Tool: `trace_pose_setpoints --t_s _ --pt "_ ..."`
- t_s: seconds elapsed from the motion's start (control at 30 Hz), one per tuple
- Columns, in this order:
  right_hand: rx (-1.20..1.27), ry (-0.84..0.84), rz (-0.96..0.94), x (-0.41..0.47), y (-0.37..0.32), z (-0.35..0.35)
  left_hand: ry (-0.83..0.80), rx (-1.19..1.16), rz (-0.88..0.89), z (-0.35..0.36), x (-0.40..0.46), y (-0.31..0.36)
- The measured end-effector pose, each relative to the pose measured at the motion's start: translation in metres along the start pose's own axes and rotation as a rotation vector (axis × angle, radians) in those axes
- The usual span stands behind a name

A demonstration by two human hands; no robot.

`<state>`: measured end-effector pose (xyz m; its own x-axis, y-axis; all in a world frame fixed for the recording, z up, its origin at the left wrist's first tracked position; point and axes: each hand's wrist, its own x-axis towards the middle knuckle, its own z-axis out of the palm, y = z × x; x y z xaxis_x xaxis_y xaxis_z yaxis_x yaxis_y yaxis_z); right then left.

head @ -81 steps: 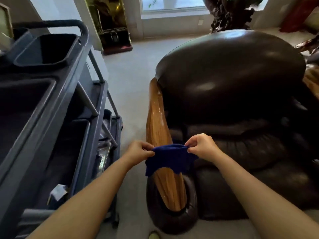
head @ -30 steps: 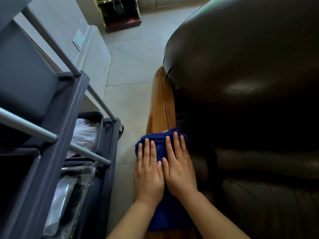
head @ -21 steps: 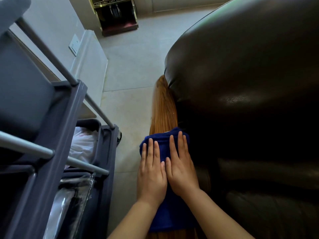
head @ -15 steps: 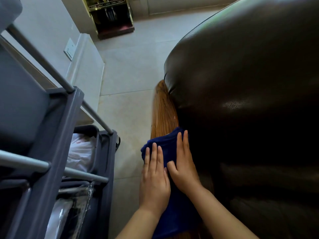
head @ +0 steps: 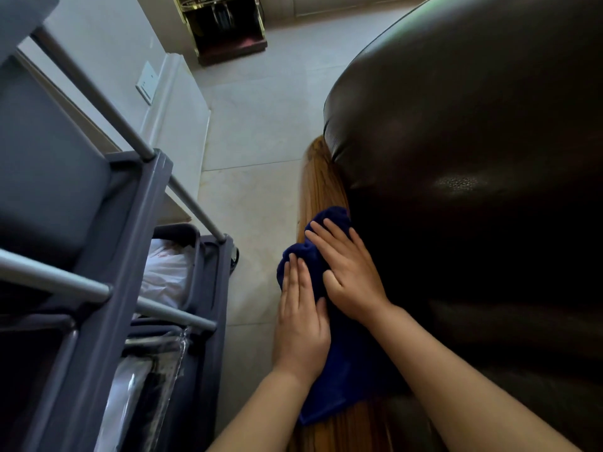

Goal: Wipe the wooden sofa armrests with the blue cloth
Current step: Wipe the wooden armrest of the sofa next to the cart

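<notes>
The blue cloth (head: 349, 373) lies spread along the wooden armrest (head: 321, 184) of a dark leather sofa (head: 473, 141). Both palms press it flat. My left hand (head: 301, 321) rests on the cloth's outer left side, fingers straight. My right hand (head: 349, 272) lies further up, next to the leather, its fingers reaching the cloth's bunched far end. Bare polished wood shows beyond the cloth and again under my forearms at the bottom.
A grey cleaning cart (head: 107, 256) with metal rails stands close on the left, holding a white bag (head: 166, 275) and clear plastic. A strip of tiled floor (head: 254, 158) runs between cart and armrest. A dark stand (head: 225, 24) sits by the far wall.
Earlier I held the cloth up by its corners; now it lies pressed on the armrest. Over the last second my right hand has slid further up the wood, ahead of the left, bunching the cloth's far end.
</notes>
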<state>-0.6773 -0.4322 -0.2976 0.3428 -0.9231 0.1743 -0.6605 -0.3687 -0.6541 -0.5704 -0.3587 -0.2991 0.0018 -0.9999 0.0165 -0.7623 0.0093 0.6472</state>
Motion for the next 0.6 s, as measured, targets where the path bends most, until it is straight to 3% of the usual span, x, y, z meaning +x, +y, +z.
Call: trace_pose_setpoints --t_s 0.23,0.6 --pt "0.155 0.023 -0.041 -0.004 0.005 -0.001 -0.016 -0.069 -0.015 -0.002 -0.003 -0.002" --pt "0.26 0.008 0.046 -0.045 -0.008 -0.004 -0.041 -0.051 0.044 -0.006 -0.028 -0.009"
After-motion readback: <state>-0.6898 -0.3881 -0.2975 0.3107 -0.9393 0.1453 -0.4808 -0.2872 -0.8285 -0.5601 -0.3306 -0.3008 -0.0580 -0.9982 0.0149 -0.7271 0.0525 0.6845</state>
